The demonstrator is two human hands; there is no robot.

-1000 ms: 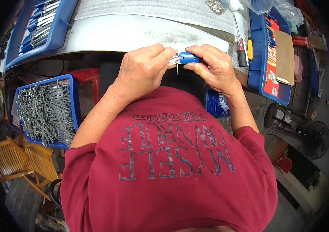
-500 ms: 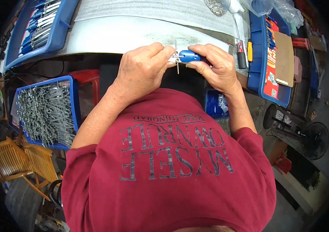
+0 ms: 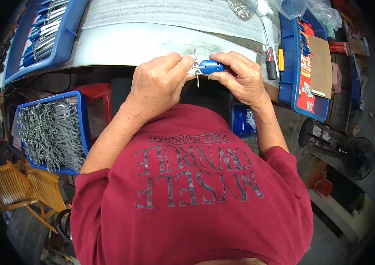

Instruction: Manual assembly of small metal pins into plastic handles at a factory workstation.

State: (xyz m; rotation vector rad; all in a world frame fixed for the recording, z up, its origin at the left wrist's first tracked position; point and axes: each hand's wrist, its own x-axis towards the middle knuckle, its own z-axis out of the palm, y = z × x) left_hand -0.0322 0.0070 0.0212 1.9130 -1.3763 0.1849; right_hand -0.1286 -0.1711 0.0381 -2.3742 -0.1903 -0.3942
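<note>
Just off the front edge of the white work surface (image 3: 121,44), my two hands meet around one small piece. My right hand (image 3: 244,78) pinches its blue handle-like part (image 3: 211,67) between thumb and fingers. My left hand (image 3: 160,80) is closed on the silver metal part (image 3: 195,70), most of which my fingers hide. A thin metal rod (image 3: 195,54) crosses the piece where metal meets blue, sticking out on both the far and near sides. I cannot tell how the metal and blue parts are fastened.
A blue crate (image 3: 80,128) packed with metal parts stands at lower left. Blue-handled pieces lie in another blue bin (image 3: 59,46) at far left. Screwdrivers with red-black (image 3: 271,64) and yellow (image 3: 280,59) handles lie right, beside a blue bin (image 3: 288,66) holding cardboard.
Both hands and the piece have shifted slightly left in the picture, along with the surroundings. The blue part sits a little closer to my left fingers; both grips stay closed.
</note>
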